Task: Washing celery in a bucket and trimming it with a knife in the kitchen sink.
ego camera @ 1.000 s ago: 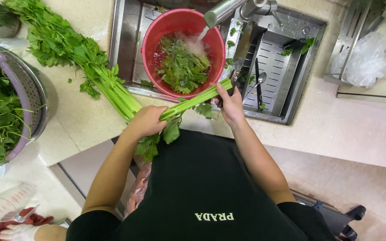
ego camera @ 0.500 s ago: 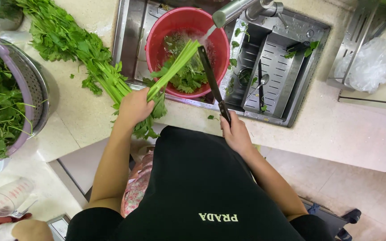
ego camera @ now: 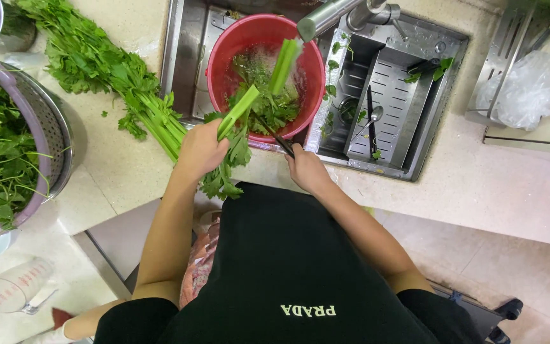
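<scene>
One left hand (ego camera: pixel 202 148) is gripping a single celery stalk (ego camera: pixel 249 99), fingers closed around its lower end, angling it over one red basin (ego camera: pixel 221 54) sitting in the sink (ego camera: pixel 434 108). One right hand (ego camera: pixel 307 169) is holding one dark-handled knife (ego camera: pixel 275 135), fingers wrapped around the handle; its blade is lying hard to make out among the greens. One celery bunch (ego camera: pixel 109 70) is lying on the tabletop (ego camera: pixel 479 185). One colander (ego camera: pixel 49 127) of greens is being cut off at the left edge.
</scene>
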